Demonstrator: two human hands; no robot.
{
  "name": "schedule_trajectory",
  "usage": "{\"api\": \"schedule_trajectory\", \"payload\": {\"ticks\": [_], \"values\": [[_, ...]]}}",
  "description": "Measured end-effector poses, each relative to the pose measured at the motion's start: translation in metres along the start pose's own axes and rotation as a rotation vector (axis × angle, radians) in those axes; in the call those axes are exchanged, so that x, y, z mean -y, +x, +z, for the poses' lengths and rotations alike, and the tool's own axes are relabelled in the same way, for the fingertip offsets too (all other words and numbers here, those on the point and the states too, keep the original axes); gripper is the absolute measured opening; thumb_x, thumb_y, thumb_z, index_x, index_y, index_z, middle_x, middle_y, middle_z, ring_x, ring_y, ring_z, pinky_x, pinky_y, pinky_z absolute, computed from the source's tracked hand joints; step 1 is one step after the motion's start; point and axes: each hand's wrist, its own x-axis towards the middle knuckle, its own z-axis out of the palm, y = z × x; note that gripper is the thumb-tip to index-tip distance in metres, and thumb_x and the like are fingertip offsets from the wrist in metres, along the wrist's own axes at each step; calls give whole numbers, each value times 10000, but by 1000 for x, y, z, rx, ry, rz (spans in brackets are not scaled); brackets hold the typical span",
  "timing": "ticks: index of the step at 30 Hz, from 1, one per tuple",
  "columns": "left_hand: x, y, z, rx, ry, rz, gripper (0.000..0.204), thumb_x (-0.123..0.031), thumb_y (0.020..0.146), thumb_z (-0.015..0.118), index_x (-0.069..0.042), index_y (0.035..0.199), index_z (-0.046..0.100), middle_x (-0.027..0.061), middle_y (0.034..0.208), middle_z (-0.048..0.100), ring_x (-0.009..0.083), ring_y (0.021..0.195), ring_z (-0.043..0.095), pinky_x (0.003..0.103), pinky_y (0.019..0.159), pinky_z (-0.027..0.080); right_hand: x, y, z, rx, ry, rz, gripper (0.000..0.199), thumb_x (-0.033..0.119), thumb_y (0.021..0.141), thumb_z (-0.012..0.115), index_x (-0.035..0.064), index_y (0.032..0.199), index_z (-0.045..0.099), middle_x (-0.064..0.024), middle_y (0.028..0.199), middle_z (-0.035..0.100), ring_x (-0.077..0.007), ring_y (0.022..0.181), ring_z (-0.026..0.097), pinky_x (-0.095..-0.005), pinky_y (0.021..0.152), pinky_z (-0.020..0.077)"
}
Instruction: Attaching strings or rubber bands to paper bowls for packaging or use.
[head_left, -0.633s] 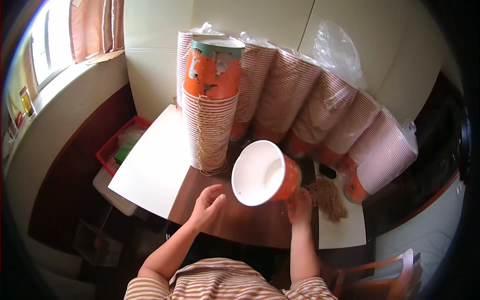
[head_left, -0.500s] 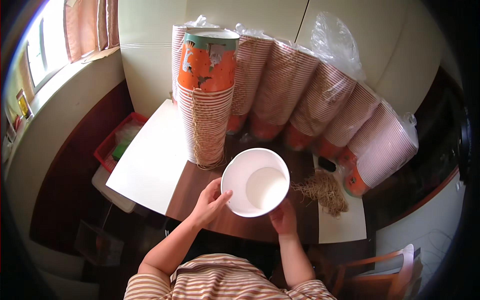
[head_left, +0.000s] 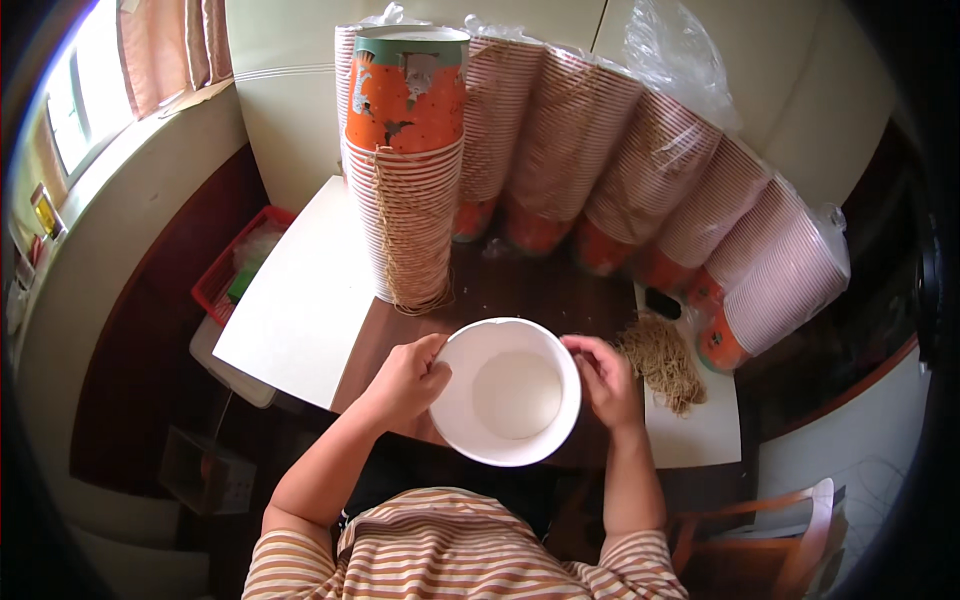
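A white paper bucket is between my two hands near the front of the brown table, its round mouth facing up at me. My left hand is closed on the bucket's left edge, thumb bent at the rim. On the opposite side my right hand grips at the upper right rim, with its fingertips close together there. Whether cord lies in the fingers cannot be seen. Beyond the bucket stands a tall stack of nested paper buckets, orange and green on top, with twisted tan cords hanging down its front.
Several plastic-wrapped bucket stacks line the wall. A bundle of tan cords lies at the right beside a small black object. White boards cover the table's left part. A red basket sits farther left; a wooden chair stands lower right.
The bucket has come down closer to me and its mouth has turned a little. My right hand has moved from beneath it up to the right rim; my left hand has shifted up along the edge.
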Motion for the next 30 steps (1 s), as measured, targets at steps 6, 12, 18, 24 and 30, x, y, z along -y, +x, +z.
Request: {"api": "schedule_trajectory", "payload": {"ticks": [6, 12, 18, 24, 30], "values": [[-12, 2, -8, 57, 239, 81, 186, -30, 755, 480, 54, 887, 581, 237, 769, 613, 382, 707, 609, 411, 659, 492, 29, 42, 3, 121, -93, 1, 290, 171, 820, 657, -8, 1049, 644, -113, 933, 673, -126, 755, 618, -262, 686, 497], [-16, 10, -6, 92, 267, 138, 176, -41, 745, 473, 47, 842, 591, 237, 752, 606, 401, 713, 594, 441, 677, 484, 28, 52, 34, 285, -427, -204, 137, 133, 766, 665, 21, 842, 644, -128, 806, 636, -288, 718, 616, -350, 624, 487], [-9, 9, -4, 156, 277, 64, 294, -35, 737, 489, 33, 988, 627, 227, 787, 622, 369, 723, 618, 387, 675, 500, 16, 51, 42, 340, -311, -27, 125, 102, 768, 686, -3, 830, 655, -108, 750, 659, -165, 661, 623, -295, 593, 478], [-4, 9, -6, 146, 258, 109, 267, -31, 743, 486, 43, 950, 637, 225, 801, 632, 353, 729, 633, 384, 679, 507, 18, 51, 40, 345, -260, 36, 114, 93, 769, 690, -3, 821, 660, -95, 724, 658, -119, 653, 603, -268, 600, 476], [-2, 9, -2, 183, 239, 61, 211, -52, 736, 490, 40, 859, 634, 231, 785, 627, 380, 731, 613, 424, 707, 497, 14, 49, 40, 345, -313, 20, 109, 89, 765, 688, -8, 772, 639, -94, 694, 640, -117, 610, 568, -279, 561, 451]]}}
